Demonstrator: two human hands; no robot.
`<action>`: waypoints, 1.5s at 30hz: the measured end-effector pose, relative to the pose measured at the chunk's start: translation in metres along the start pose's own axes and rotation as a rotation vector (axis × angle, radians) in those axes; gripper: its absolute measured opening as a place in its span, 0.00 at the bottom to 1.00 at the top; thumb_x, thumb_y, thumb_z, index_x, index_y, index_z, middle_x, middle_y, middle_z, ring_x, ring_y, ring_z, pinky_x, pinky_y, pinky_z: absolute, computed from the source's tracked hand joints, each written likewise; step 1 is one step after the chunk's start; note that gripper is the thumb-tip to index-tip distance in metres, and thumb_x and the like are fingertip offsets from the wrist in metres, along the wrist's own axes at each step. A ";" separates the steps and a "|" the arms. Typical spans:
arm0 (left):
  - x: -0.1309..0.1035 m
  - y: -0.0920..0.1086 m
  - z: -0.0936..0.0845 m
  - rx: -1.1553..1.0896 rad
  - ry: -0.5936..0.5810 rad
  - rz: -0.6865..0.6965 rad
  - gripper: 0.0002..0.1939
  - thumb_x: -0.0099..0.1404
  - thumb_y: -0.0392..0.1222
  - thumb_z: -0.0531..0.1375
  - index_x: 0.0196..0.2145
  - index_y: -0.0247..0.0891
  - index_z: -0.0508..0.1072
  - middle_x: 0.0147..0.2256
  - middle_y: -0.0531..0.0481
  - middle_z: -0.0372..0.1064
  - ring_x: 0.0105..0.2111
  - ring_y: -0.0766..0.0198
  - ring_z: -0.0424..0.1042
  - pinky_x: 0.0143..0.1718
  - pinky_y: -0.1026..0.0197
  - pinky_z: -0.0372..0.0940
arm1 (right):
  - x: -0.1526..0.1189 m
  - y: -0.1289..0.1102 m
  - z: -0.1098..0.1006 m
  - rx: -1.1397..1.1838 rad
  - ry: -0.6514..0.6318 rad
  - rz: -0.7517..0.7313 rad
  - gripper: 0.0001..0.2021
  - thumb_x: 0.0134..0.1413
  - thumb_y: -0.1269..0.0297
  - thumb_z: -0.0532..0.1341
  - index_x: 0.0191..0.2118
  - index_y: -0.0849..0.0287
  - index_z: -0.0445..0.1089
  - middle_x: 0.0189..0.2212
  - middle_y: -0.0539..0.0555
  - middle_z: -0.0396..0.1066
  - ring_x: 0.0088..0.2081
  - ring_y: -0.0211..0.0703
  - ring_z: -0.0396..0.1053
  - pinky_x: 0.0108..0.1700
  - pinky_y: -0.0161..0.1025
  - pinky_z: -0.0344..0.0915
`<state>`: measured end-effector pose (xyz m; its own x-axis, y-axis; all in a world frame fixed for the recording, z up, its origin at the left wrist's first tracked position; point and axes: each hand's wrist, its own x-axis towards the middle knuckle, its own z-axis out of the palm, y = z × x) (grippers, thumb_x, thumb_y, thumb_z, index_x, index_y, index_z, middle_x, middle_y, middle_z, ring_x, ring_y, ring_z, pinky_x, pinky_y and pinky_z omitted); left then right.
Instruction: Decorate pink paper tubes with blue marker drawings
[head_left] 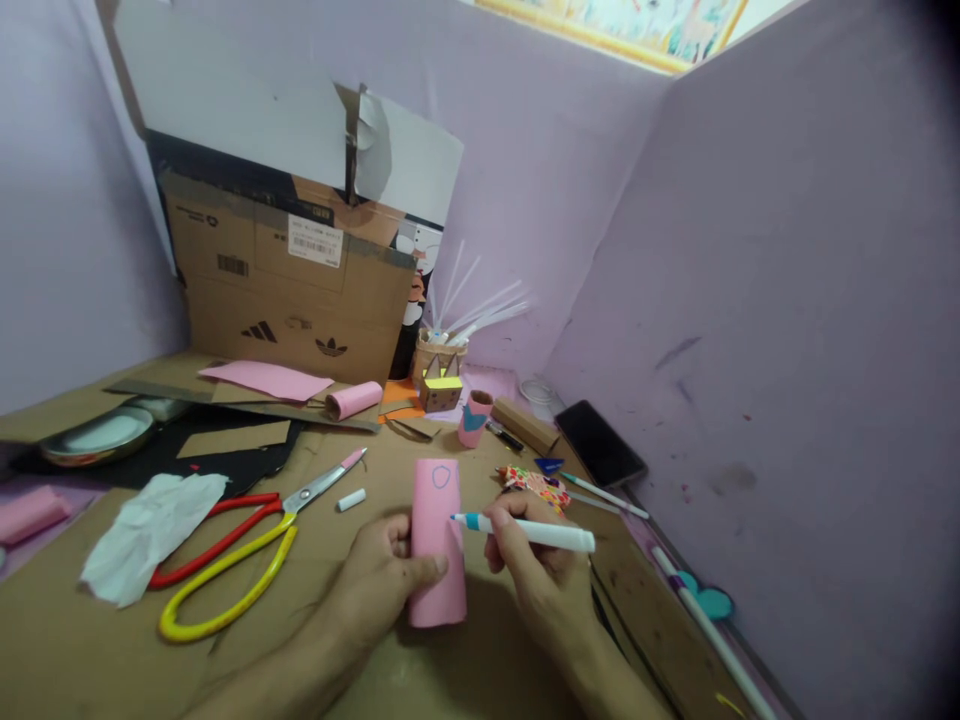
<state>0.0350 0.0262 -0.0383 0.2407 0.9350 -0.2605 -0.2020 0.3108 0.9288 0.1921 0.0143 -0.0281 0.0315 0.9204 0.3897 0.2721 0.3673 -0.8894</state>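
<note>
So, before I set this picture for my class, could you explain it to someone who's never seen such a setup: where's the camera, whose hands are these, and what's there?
There is no robot here: these are a person's two bare hands, seen by a camera worn on that person's head, looking forward and down.

The left hand holds a pink tube with a small outline drawn near its far end. The right hand holds a white marker, its blue tip close to the tube.

On the cardboard surface, to the left, lie scissors with red and yellow handles, a crumpled white tissue and a small white cap. Further back stands a large cardboard box; a dark phone lies to the right.
</note>
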 end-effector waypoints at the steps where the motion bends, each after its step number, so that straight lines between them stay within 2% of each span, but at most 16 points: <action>1: 0.000 0.000 0.000 0.002 -0.003 0.003 0.17 0.40 0.39 0.67 0.30 0.30 0.72 0.25 0.47 0.72 0.27 0.61 0.68 0.28 0.62 0.61 | 0.000 0.000 0.000 -0.018 0.005 -0.008 0.13 0.59 0.59 0.54 0.26 0.59 0.65 0.16 0.46 0.63 0.19 0.34 0.60 0.21 0.31 0.57; 8: 0.001 0.001 0.000 0.024 -0.018 0.010 0.15 0.40 0.39 0.66 0.28 0.30 0.72 0.23 0.49 0.71 0.26 0.61 0.68 0.28 0.62 0.62 | 0.002 0.001 0.001 -0.124 0.017 -0.062 0.13 0.58 0.59 0.54 0.27 0.59 0.67 0.16 0.47 0.65 0.18 0.36 0.62 0.22 0.33 0.58; 13: 0.004 -0.002 0.000 0.017 -0.016 0.002 0.15 0.41 0.39 0.67 0.28 0.31 0.72 0.24 0.47 0.72 0.27 0.58 0.70 0.29 0.60 0.64 | -0.001 -0.001 0.002 -0.147 -0.045 -0.061 0.10 0.57 0.60 0.56 0.29 0.59 0.69 0.18 0.50 0.68 0.21 0.38 0.65 0.24 0.34 0.60; 20: 0.010 -0.014 -0.004 -0.003 0.003 0.012 0.16 0.39 0.41 0.67 0.28 0.31 0.72 0.24 0.46 0.73 0.26 0.58 0.71 0.29 0.59 0.64 | -0.003 -0.001 0.001 -0.099 -0.108 0.031 0.14 0.57 0.57 0.55 0.26 0.60 0.68 0.16 0.49 0.66 0.19 0.36 0.62 0.21 0.32 0.56; 28: 0.000 0.002 0.001 0.008 -0.004 0.006 0.14 0.39 0.38 0.67 0.26 0.31 0.71 0.22 0.49 0.70 0.27 0.58 0.69 0.30 0.59 0.63 | 0.003 -0.001 -0.004 -0.011 0.001 0.065 0.15 0.56 0.57 0.55 0.23 0.59 0.64 0.14 0.46 0.61 0.16 0.34 0.58 0.19 0.31 0.54; 36: -0.001 0.005 0.003 0.002 -0.021 -0.024 0.16 0.37 0.38 0.67 0.27 0.31 0.72 0.23 0.48 0.71 0.26 0.60 0.68 0.28 0.61 0.61 | 0.002 -0.003 -0.003 -0.008 0.015 -0.015 0.12 0.57 0.60 0.56 0.26 0.60 0.67 0.16 0.48 0.66 0.18 0.35 0.62 0.20 0.32 0.58; 38: -0.002 0.005 0.002 -0.006 -0.011 -0.020 0.16 0.38 0.37 0.67 0.28 0.30 0.73 0.24 0.48 0.71 0.26 0.61 0.68 0.28 0.62 0.61 | 0.002 -0.002 -0.003 0.025 0.026 -0.025 0.11 0.57 0.61 0.56 0.27 0.60 0.68 0.17 0.48 0.66 0.19 0.36 0.63 0.22 0.33 0.60; 40: -0.003 0.004 0.001 -0.033 0.000 -0.019 0.17 0.38 0.37 0.67 0.29 0.30 0.73 0.25 0.48 0.72 0.26 0.61 0.68 0.28 0.62 0.61 | 0.004 0.000 -0.003 0.078 0.095 -0.030 0.10 0.57 0.60 0.56 0.32 0.59 0.69 0.19 0.49 0.67 0.21 0.38 0.65 0.25 0.36 0.63; 43: -0.004 0.005 -0.001 -0.094 -0.006 -0.052 0.16 0.39 0.37 0.66 0.30 0.31 0.73 0.26 0.48 0.72 0.26 0.61 0.68 0.28 0.61 0.62 | 0.010 0.006 -0.003 0.206 0.202 0.062 0.10 0.56 0.59 0.57 0.41 0.58 0.68 0.27 0.52 0.72 0.30 0.43 0.71 0.35 0.43 0.68; 45: -0.005 0.006 -0.001 -0.126 -0.040 -0.062 0.15 0.41 0.36 0.65 0.31 0.32 0.73 0.27 0.48 0.72 0.27 0.60 0.68 0.30 0.60 0.63 | 0.013 0.008 -0.002 0.360 0.127 0.182 0.14 0.49 0.62 0.62 0.43 0.56 0.66 0.34 0.54 0.74 0.38 0.47 0.72 0.42 0.46 0.67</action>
<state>0.0316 0.0238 -0.0318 0.2939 0.9064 -0.3036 -0.3026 0.3895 0.8699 0.1963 0.0288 -0.0301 0.1720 0.9590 0.2250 -0.1014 0.2445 -0.9643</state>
